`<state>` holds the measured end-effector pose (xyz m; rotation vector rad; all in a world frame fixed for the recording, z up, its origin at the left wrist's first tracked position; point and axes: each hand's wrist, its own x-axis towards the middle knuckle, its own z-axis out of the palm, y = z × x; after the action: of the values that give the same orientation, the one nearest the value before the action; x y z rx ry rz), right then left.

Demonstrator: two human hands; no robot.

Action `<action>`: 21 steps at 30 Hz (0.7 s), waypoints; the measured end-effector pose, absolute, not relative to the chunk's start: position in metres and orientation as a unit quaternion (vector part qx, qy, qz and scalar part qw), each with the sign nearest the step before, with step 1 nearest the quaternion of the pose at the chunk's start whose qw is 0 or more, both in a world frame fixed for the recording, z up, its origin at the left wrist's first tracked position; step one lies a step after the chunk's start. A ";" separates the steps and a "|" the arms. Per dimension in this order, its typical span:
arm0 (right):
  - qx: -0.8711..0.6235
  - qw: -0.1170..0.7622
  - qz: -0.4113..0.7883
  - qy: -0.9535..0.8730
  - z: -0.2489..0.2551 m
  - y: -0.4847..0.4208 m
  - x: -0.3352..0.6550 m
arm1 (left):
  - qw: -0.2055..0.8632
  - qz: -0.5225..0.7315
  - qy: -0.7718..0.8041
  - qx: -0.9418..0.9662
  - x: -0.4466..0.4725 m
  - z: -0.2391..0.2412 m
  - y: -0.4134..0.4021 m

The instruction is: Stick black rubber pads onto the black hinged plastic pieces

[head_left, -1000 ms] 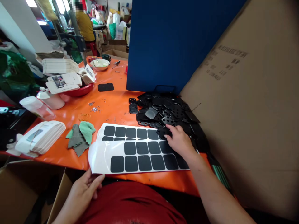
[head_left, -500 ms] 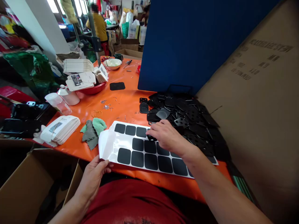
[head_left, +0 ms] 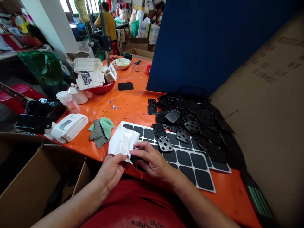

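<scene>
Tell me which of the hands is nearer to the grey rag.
Left. The left hand is nearer, below and right of the grey rag in view, holding the white sheet; the right hand is farther off to the rag's right.

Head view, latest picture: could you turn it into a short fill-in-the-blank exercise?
1. The left hand and the ____ hand are both at the curled white end of the nearer sheet.
2. The tabletop is ____.
3. The tall panel behind the black parts is ____.

Missing words: right; orange; blue.
</scene>
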<state>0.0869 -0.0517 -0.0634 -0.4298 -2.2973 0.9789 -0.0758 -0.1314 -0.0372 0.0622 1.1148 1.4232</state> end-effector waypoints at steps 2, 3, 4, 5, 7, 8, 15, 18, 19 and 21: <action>-0.152 0.294 0.368 -0.869 -0.065 -0.054 0.089 | 0.632 0.608 0.480 0.014 -0.072 -0.033 -0.128; -0.147 0.295 0.366 -0.870 -0.066 -0.053 0.091 | 0.636 0.602 0.483 0.015 -0.072 -0.032 -0.127; -0.144 0.298 0.361 -0.872 -0.068 -0.053 0.093 | 0.639 0.595 0.486 0.019 -0.071 -0.031 -0.126; -0.145 0.304 0.351 -0.874 -0.070 -0.052 0.095 | 0.641 0.589 0.492 0.028 -0.071 -0.029 -0.126; -0.150 0.319 0.318 -0.880 -0.072 -0.053 0.099 | 0.638 0.575 0.510 0.053 -0.070 -0.026 -0.127; -0.152 0.326 0.296 -0.884 -0.072 -0.053 0.100 | 0.634 0.568 0.520 0.067 -0.070 -0.024 -0.128; -0.133 0.350 0.170 -0.912 -0.064 -0.058 0.104 | 0.639 0.545 0.534 0.095 -0.066 -0.024 -0.137; -0.113 0.365 0.149 -0.912 -0.061 -0.058 0.105 | 0.665 0.533 0.520 0.057 -0.067 -0.030 -0.140; -0.110 0.368 0.144 -0.912 -0.061 -0.058 0.106 | 0.668 0.532 0.518 0.045 -0.068 -0.032 -0.141; -0.111 0.365 0.138 -0.914 -0.061 -0.057 0.108 | 0.667 0.536 0.516 0.023 -0.069 -0.034 -0.141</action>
<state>0.1076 -0.0575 -0.0605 -0.2859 -2.3511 0.3553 -0.0693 -0.1411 -0.0342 0.0522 1.1646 1.2098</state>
